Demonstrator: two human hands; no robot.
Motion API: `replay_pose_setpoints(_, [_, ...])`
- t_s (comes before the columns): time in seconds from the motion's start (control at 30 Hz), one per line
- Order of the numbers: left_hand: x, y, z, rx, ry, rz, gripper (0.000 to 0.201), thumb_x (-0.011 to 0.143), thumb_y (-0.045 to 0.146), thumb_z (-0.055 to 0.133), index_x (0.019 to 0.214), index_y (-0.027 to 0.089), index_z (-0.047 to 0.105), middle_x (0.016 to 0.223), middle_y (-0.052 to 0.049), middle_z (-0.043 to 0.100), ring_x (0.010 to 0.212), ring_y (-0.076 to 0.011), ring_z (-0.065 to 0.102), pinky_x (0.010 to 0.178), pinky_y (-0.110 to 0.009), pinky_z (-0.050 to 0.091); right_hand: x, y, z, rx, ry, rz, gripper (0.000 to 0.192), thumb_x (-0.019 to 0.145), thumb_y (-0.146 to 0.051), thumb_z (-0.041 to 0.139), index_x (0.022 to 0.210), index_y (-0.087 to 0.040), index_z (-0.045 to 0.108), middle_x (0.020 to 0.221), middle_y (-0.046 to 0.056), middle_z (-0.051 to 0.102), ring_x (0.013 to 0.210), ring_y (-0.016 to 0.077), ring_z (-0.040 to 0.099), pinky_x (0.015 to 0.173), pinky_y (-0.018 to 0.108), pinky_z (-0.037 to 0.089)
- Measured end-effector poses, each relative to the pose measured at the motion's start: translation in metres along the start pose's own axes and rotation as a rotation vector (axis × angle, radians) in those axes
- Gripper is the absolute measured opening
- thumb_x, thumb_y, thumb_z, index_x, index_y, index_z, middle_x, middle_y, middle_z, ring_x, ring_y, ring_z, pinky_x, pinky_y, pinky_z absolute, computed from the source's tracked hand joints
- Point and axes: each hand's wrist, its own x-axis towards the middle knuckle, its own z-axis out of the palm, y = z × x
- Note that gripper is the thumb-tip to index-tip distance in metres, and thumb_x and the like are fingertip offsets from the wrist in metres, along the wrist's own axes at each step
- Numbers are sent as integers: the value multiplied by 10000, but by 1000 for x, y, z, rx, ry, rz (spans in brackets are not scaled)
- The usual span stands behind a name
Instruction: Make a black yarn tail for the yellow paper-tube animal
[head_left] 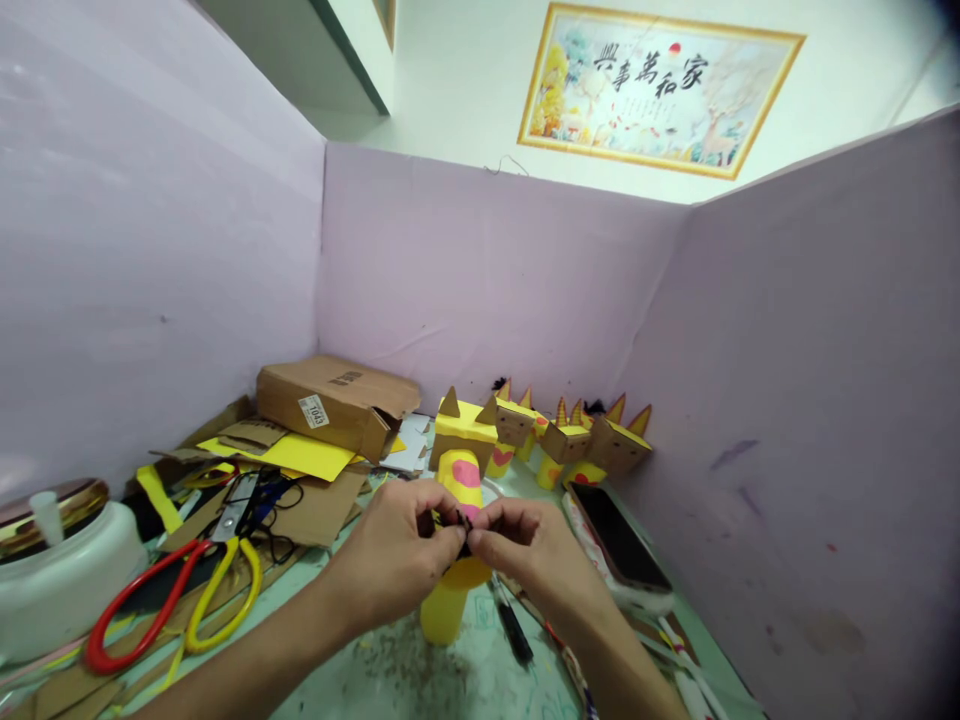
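Note:
In front of me stands a yellow paper figure (466,470), giraffe-like, with a cardboard head, two pointed ears and pink spots on its long neck. Before its body, my left hand (401,545) pinches a small black tuft of yarn (464,522) between thumb and fingers. From the other side my right hand (536,550) closes its thumb and forefinger on the same tuft. The fingers cover most of the yarn and part of the figure. Whether the tuft touches the figure I cannot tell.
Several similar figures (570,440) stand at the back right, beside a phone (619,535). A black pen (514,625) lies by my right wrist. Scissors (232,525), yellow paper (289,455), a cardboard box (337,395) and a white pot (67,580) crowd the left.

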Motion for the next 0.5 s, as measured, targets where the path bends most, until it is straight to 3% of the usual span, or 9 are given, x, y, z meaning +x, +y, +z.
replay_pose_setpoints(0.2, [3,-1,-3,63,11,-54,96,650,200,544,627,158,628,562,10,551,537,-120,451,482,-229,311,1,-1,-1,-57,68,47,116,514,-275,567,491,-177,508,447,-58,392,449,68,267,467,235,198])
replay_pose_setpoints(0.43, [3,1,-1,-5,-31,-14,144,707,237,534,633,145,616,553,24,512,536,-103,410,489,-222,302,1,1,-3,-62,3,-48,220,566,-281,661,740,-148,635,664,14,581,562,110,442,533,239,328])
replay_pose_setpoints(0.5, [4,2,-1,-47,-39,9,144,718,232,529,642,143,612,568,21,522,547,-106,425,500,-220,320,1,2,-2,-16,-20,-55,205,573,-282,673,731,-154,644,692,24,597,608,130,485,568,254,367])
